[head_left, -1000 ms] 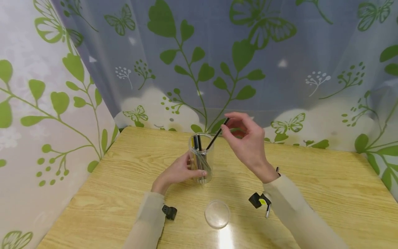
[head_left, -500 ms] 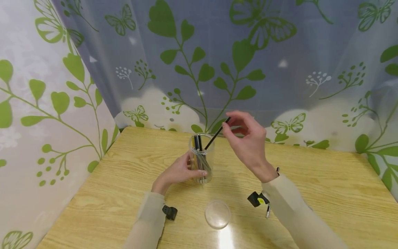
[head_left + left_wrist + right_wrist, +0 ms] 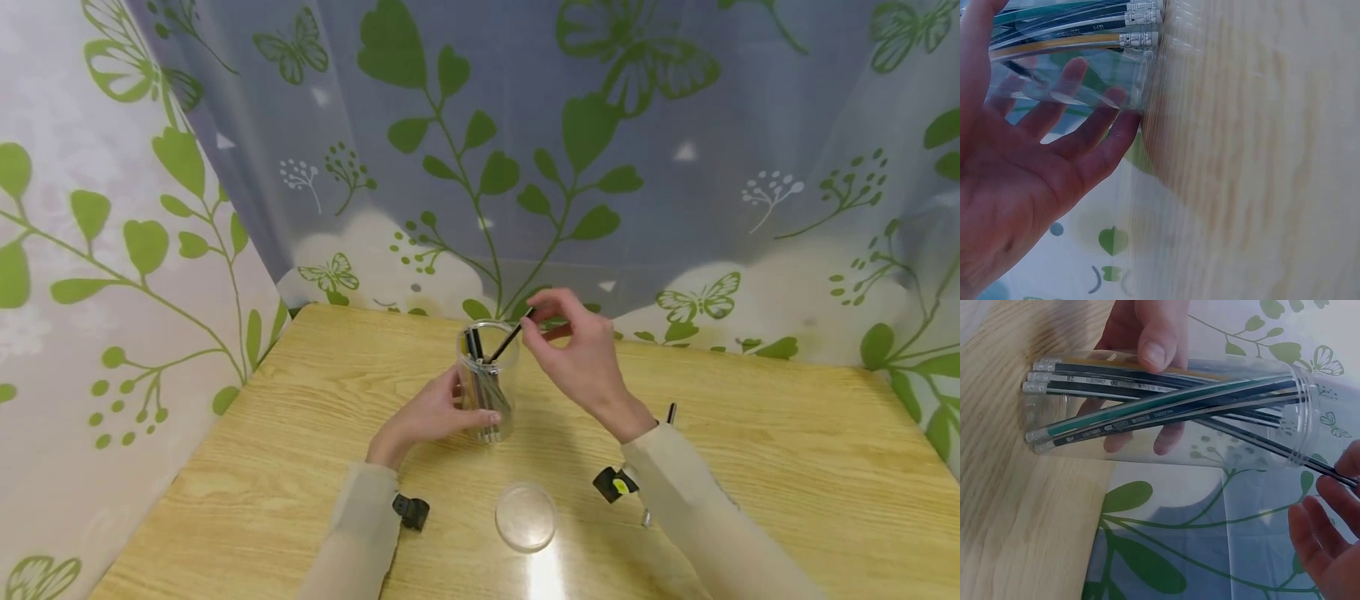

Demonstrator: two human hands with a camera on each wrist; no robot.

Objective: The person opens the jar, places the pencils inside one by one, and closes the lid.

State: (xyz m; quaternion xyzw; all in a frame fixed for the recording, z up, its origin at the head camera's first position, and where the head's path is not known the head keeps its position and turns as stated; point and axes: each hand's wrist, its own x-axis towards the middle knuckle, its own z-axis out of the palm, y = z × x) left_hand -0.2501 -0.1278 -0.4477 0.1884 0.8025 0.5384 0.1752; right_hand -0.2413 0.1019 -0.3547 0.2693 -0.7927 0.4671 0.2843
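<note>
My left hand (image 3: 423, 412) grips a clear cylindrical jar (image 3: 506, 408) that stands upright on the table. Several pencils (image 3: 1116, 417), mostly dark with a yellow one among them, lean inside, their white eraser ends at the bottom. Between thumb and fingers, my right hand (image 3: 581, 357) pinches the upper end of a black pencil (image 3: 510, 340). That pencil slants through the jar's mouth, its lower part inside. In the left wrist view, the fingers of my left hand (image 3: 1041, 162) curve round the jar's wall.
A clear round lid (image 3: 526, 518) lies on the wooden table (image 3: 300, 408) in front of the jar. Under my right forearm lies another pencil (image 3: 671, 413), mostly hidden by the sleeve. A patterned curtain (image 3: 480, 150) hangs along the table's back edge.
My right hand has come down and leftward, nearer the jar's mouth, and the black pencil sits deeper in the jar. The left hand and jar stay in place.
</note>
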